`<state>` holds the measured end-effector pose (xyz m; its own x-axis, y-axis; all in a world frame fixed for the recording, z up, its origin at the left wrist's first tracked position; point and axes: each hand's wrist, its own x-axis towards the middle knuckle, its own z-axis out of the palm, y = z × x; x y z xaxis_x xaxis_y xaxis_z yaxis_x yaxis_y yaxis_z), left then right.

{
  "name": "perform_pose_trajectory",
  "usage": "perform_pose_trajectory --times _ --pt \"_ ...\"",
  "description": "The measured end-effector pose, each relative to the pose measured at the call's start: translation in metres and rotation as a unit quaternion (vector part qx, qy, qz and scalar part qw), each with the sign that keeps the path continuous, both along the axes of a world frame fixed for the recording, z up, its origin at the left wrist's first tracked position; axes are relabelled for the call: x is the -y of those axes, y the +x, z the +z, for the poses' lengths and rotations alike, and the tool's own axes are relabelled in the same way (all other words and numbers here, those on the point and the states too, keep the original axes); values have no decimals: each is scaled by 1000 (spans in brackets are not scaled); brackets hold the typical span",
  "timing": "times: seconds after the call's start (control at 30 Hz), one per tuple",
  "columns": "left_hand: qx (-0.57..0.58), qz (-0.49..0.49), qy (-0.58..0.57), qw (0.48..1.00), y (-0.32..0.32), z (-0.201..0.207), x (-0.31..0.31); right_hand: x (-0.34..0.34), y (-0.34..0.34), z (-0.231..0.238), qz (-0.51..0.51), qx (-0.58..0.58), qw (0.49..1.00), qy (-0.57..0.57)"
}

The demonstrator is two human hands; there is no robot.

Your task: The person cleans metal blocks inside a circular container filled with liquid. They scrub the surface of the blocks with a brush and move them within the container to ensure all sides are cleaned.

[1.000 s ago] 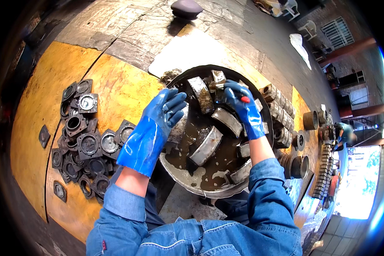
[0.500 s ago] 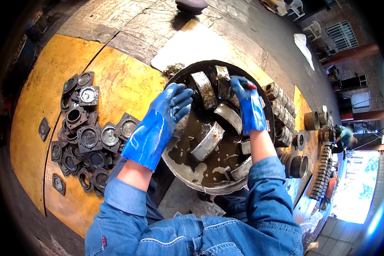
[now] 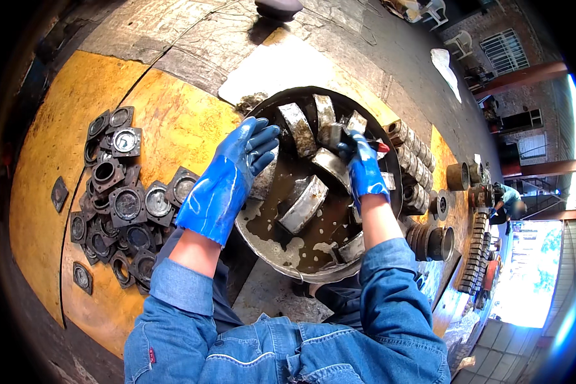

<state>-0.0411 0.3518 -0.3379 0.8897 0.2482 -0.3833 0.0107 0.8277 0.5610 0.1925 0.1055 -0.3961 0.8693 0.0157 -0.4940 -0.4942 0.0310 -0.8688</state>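
Observation:
Both my hands wear wet blue rubber gloves over a round dark tub (image 3: 275, 261) of murky brown liquid. My left hand (image 3: 246, 150) is at the tub's left side, its fingers stretched out with nothing in them. Inside the tub, toward the right, my right hand (image 3: 363, 163) is closed round a tool with a red end (image 3: 382, 147); the rest of the tool is mostly hidden. Its fingertips are close to a short curved metal piece (image 3: 329, 136). Several curved metal segments lie partly in the liquid, among them one in the middle (image 3: 304, 203) and one at the back (image 3: 296, 127).
A heap of square metal flanges with round openings (image 3: 128, 205) lies left on a yellow-stained board (image 3: 179, 105). Stacked metal rings (image 3: 416, 160) stand right of the tub, with larger cylinders (image 3: 441, 243) nearer. A dark round object (image 3: 279, 9) is at the back; another person (image 3: 509, 198) is far right.
My right hand has come lower and closer to the curved pieces, and its fingers are now bent down. The left hand stays open, slightly shifted. The whole view has moved a little.

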Motion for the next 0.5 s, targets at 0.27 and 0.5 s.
perform_pose_trajectory --times 0.27,0.5 --pt "-19 -3 -17 1000 2 5 -3 -13 3 37 -32 57 997 49" --pt "-12 6 -36 999 0 1 -10 -18 -71 73 197 91 975 -45"
